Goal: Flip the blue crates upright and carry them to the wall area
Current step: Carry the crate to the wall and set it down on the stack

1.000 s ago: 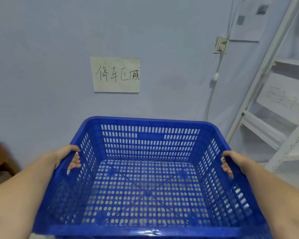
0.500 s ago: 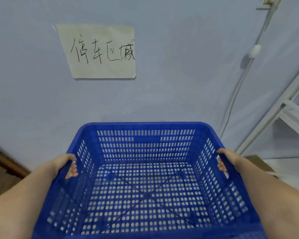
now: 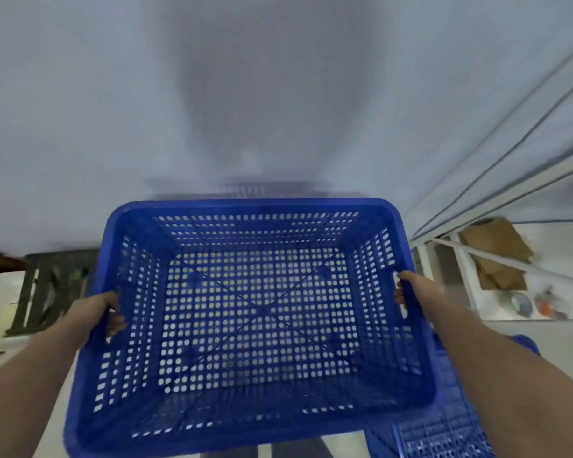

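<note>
Presently we hold the blue crate [image 3: 258,312] upright, close before the wall [image 3: 113,110]. Our left hand [image 3: 98,314] grips its left rim, fingers curled inside; our right hand [image 3: 411,290] clamps the right rim. Another blue crate [image 3: 444,431] lies just beside its lower right corner.

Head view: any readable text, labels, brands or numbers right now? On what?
None readable in this frame.
Wall: bare and motion-blurred, no sign in view.
Blue crate, gripped by the left hand and right hand: no label or brand visible.
Cardboard on the white shelf: no print legible, too blurred.
</note>
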A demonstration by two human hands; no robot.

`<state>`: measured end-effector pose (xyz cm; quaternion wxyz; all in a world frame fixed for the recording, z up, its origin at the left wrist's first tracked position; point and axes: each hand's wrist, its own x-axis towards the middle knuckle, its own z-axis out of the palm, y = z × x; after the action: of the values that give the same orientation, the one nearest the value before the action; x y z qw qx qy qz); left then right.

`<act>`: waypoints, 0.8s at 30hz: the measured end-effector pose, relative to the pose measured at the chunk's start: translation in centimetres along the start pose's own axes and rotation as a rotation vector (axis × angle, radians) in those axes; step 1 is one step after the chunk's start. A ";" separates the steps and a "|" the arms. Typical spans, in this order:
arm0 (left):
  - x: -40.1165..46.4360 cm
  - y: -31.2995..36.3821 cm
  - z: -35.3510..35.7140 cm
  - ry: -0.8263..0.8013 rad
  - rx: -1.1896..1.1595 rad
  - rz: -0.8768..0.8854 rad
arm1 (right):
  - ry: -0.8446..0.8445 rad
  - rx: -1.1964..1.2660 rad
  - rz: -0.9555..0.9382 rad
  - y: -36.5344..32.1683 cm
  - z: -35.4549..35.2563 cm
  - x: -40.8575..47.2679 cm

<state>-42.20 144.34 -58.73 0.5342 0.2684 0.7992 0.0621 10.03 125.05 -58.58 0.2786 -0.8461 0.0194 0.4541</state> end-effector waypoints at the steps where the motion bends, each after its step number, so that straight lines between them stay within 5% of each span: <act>1: 1.8 -0.4 0.9 -0.006 0.003 -0.002 | 0.002 0.004 0.009 0.6 0.8 1.4; 11: 17.1 -3.2 9.6 -0.062 -0.059 -0.083 | 0.071 0.009 0.162 6.7 8.1 14.5; 24: 28.8 -6.6 17.7 -0.044 -0.143 -0.051 | 0.080 0.026 0.075 13.3 15.3 29.3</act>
<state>-37.12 149.70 -92.34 0.5709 0.2106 0.7873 0.0994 11.88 127.72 -94.08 0.2711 -0.8586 0.0681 0.4297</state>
